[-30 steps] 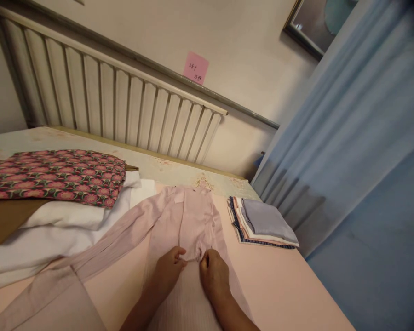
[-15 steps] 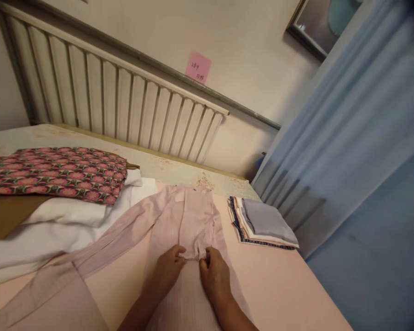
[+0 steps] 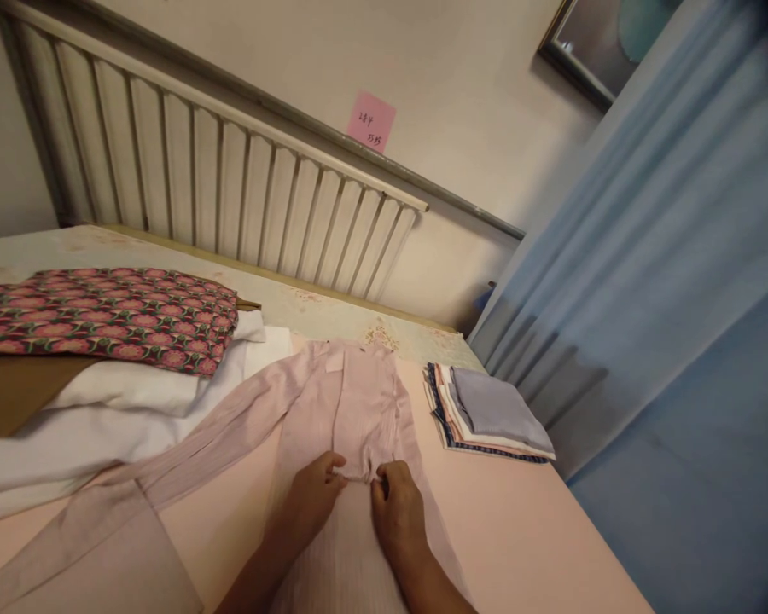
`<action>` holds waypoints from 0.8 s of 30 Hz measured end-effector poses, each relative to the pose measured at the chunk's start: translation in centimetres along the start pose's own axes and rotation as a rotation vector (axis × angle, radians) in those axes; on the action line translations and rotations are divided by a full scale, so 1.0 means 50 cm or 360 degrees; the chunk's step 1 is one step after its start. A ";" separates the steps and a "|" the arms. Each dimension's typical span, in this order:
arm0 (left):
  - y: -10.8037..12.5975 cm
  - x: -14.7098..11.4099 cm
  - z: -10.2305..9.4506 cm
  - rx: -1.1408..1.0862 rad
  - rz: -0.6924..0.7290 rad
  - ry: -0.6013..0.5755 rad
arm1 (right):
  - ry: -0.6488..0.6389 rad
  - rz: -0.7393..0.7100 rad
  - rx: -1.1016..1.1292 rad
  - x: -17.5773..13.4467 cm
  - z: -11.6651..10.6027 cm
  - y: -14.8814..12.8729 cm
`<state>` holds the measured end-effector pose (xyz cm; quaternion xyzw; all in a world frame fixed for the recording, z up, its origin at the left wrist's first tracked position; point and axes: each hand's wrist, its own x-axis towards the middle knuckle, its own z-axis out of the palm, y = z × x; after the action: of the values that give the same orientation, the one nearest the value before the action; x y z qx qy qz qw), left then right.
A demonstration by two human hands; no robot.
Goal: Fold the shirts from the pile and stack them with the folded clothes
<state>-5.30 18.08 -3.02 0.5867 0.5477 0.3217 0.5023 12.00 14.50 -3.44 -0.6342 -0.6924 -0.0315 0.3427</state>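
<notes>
A pale pink long-sleeved shirt [image 3: 358, 401] lies spread on the bed. One sleeve stretches out to the lower left, and the other appears folded in across the front. My left hand [image 3: 315, 496] pinches a gathered edge of this folded part between thumb and fingers. On the same edge, a short gap to the right, my right hand [image 3: 399, 510] is closed in a pinch too. The cloth between both hands is slightly crumpled. My forearms hide some of the lower part of the shirt.
To the left lies a heap with a floral garment [image 3: 115, 315], a brown cloth [image 3: 26, 392] and white clothes [image 3: 121, 426]. A folded stack of clothes [image 3: 499, 405] sits on the right. Behind the bed [image 3: 538, 529] is a radiator [image 3: 230, 179]; a blue curtain [image 3: 653, 256] hangs at the right.
Both hands keep their pinch on the pink shirt's edge and have hardly moved. The camera view has shifted very slightly.
</notes>
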 end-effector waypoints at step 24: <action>0.013 0.006 -0.003 -0.0348 -0.0160 0.0055 | -0.0007 -0.0016 -0.0004 0.031 -0.050 0.014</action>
<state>-5.17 18.49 -2.42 0.4946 0.5467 0.3639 0.5693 13.79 14.77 -1.03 -0.6313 -0.6962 -0.0327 0.3403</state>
